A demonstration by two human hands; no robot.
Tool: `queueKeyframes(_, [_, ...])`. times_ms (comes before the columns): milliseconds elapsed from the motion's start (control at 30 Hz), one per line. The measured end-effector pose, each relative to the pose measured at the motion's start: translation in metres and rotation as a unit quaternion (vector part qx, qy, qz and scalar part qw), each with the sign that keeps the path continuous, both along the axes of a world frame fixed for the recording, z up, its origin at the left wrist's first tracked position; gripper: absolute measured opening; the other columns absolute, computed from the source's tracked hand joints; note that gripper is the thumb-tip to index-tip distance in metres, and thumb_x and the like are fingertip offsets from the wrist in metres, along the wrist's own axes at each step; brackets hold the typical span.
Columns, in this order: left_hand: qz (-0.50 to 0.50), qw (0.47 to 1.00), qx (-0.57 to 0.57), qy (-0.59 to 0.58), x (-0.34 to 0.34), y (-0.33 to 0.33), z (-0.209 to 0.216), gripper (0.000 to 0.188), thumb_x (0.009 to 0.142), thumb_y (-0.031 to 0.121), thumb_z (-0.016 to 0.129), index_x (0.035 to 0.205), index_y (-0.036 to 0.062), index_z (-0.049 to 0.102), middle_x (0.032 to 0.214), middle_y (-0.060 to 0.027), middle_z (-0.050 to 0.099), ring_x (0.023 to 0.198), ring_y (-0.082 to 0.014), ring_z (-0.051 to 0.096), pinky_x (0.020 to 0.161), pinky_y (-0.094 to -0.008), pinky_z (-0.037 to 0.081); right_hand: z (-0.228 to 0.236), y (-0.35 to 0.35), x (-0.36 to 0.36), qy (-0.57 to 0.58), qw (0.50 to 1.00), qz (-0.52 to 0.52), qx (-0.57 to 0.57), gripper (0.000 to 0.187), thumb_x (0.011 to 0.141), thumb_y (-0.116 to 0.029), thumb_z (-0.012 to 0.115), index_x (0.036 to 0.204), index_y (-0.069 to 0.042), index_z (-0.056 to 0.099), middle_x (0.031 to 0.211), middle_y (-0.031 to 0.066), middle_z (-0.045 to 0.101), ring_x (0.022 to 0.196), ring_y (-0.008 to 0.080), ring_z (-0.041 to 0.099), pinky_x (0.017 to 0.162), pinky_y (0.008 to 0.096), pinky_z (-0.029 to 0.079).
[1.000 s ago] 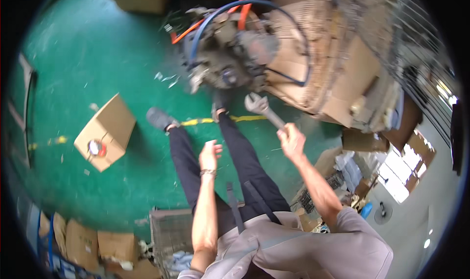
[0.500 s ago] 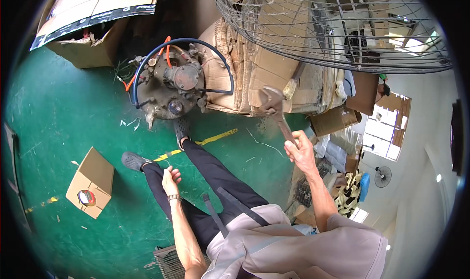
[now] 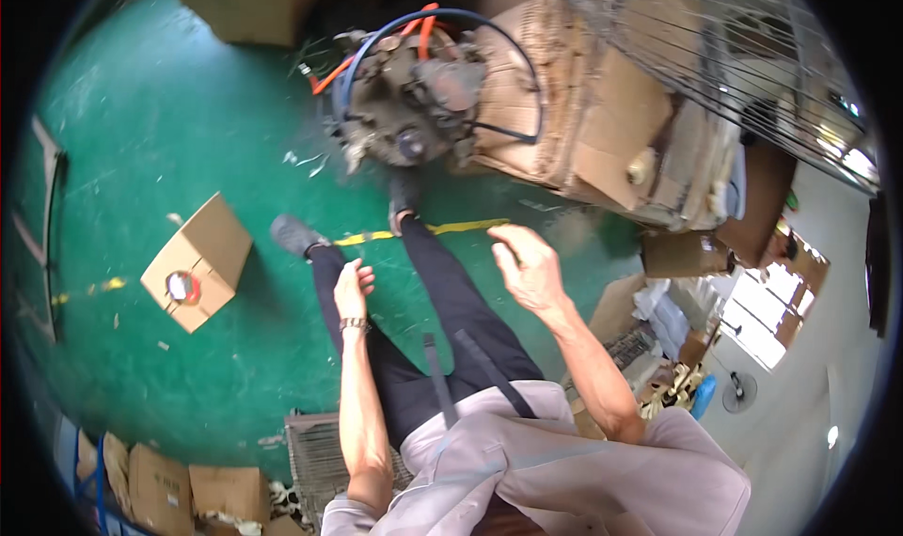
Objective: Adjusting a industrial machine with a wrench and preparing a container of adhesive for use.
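Note:
My right hand [image 3: 529, 271] is held out over the floor in front of my right leg. Its thumb and fingers are apart, and no tool shows in it. The adjustable wrench is not visible in this view. My left hand [image 3: 351, 293], with a watch [image 3: 355, 323] on the wrist, hovers over my left shin. Its fingers are loosely bent and apart, and nothing is seen in them. Beyond my feet stands a dirty round metal pressure tank [image 3: 400, 113] with a dark blue hose [image 3: 538, 75] looped over it and orange tubing [image 3: 426, 33].
A cardboard box [image 3: 218, 244] with a tape roll [image 3: 183, 288] on it stands left on the green floor. Stacked cardboard [image 3: 611, 113] lies right of the tank, below a wire fan cage [image 3: 752, 85]. More boxes [image 3: 160, 489] sit at lower left; a yellow line [image 3: 466, 226] crosses the floor.
The adjustable wrench has gone from my right hand and from sight. That hand has come lower and closer to my legs. The view has shifted, moving the tank up and right in the picture.

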State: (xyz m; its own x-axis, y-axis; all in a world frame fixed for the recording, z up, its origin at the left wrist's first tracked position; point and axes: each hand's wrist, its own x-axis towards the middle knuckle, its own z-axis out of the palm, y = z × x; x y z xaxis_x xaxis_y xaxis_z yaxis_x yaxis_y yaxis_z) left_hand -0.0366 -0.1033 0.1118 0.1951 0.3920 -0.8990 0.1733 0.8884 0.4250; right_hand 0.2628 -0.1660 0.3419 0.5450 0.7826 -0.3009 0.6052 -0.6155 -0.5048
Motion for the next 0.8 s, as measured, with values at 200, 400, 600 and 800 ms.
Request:
queueKeyframes(200, [0.018, 0.995, 0.090, 0.043, -0.055, 0.007, -0.011, 0.054, 0.107, 0.044, 0.046, 0.133, -0.0002, 0.061, 0.107, -0.0113, 0.072, 0.084, -0.0151, 0.070, 0.070, -0.0283, 0.059, -0.231, 0.045, -0.008, 0.558, 0.683, -0.463, -0.088, 0.064, 0.095, -0.064, 0.056, 0.104, -0.001, 0.063, 0.092, 0.0124, 0.072, 0.074, 0.0246, 0.071, 0.066, 0.0384, 0.060])
queueKeyframes(400, [0.078, 0.989, 0.108, 0.071, -0.107, -0.031, -0.033, 0.051, 0.109, 0.039, 0.045, 0.132, -0.0042, 0.060, 0.103, -0.0124, 0.071, 0.082, -0.0152, 0.069, 0.068, -0.0275, 0.060, -0.337, 0.126, 0.024, 0.653, 0.460, -0.600, 0.041, 0.059, 0.091, -0.065, 0.063, 0.087, -0.007, 0.055, 0.077, 0.0092, 0.065, 0.066, 0.0228, 0.066, 0.058, 0.0373, 0.058])
queueKeyframes(600, [0.100, 0.986, 0.105, 0.084, -0.077, -0.023, -0.032, 0.050, 0.109, 0.040, 0.045, 0.127, -0.0038, 0.062, 0.099, -0.0121, 0.071, 0.078, -0.0138, 0.068, 0.060, -0.0244, 0.059, -0.350, 0.127, 0.048, 0.548, 0.455, -0.697, 0.082, 0.031, 0.093, -0.028, 0.063, 0.075, -0.006, 0.050, 0.065, 0.0047, 0.050, 0.045, 0.0208, 0.050, 0.049, 0.0357, 0.050])
queueKeyframes(800, [0.094, 0.980, 0.123, 0.127, -0.099, -0.013, -0.030, 0.045, 0.109, 0.036, 0.047, 0.124, -0.0027, 0.064, 0.097, -0.0106, 0.071, 0.076, -0.0124, 0.067, 0.059, -0.0236, 0.058, -0.313, 0.107, 0.028, -0.143, 0.974, 0.086, -0.154, 0.022, 0.081, -0.017, 0.064, 0.098, -0.003, 0.061, 0.096, 0.0193, 0.063, 0.092, 0.0381, 0.065, 0.084, 0.0476, 0.054])
